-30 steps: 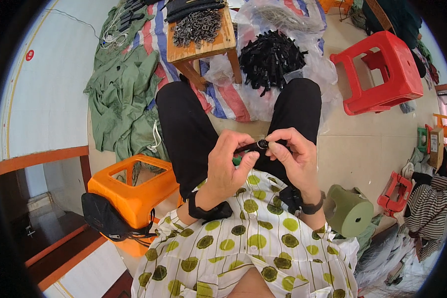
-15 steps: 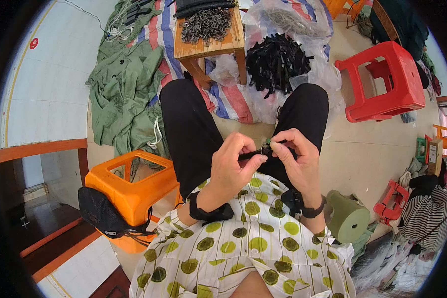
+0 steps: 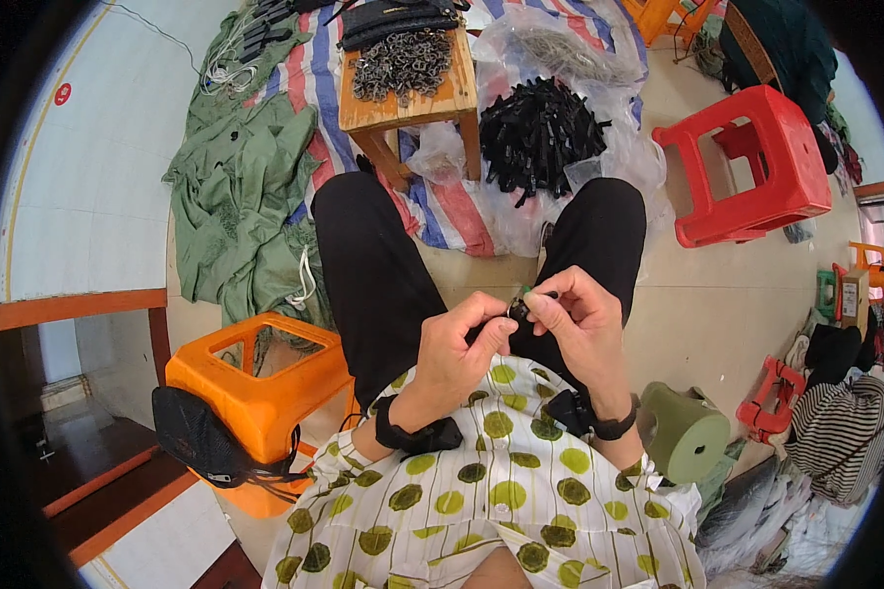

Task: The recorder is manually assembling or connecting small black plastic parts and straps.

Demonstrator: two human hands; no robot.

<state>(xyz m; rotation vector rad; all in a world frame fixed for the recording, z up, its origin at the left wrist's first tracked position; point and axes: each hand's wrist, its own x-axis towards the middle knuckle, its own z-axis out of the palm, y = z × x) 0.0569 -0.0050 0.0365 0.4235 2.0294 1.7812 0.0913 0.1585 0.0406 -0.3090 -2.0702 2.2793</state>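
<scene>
Above my lap, my left hand [image 3: 459, 339] and my right hand [image 3: 581, 329] meet at a short black strap [image 3: 518, 309] with a small dark metal buckle on it. Thumb and forefinger of the left pinch one side of the strap. The right pinches the other side close to the buckle, and a bit of green shows by its fingers. How the strap runs through the buckle is too small to tell. Beyond my knees, a heap of metal buckles [image 3: 400, 64] lies on a wooden stool [image 3: 363, 116], with a pile of black straps [image 3: 540, 137] to its right.
An orange stool [image 3: 255, 368] with a black bag [image 3: 196, 432] hanging on it stands at my left. To the right are a red stool [image 3: 805, 162] and a green stool [image 3: 692, 432]. Green cloth [image 3: 236, 206] covers the floor at far left, beside a striped sheet [image 3: 462, 216].
My hands have shifted slightly, and the right fingers have curled further round the strap end. The buckle sits a little lower and more to the left. The whole view has tilted slightly.
</scene>
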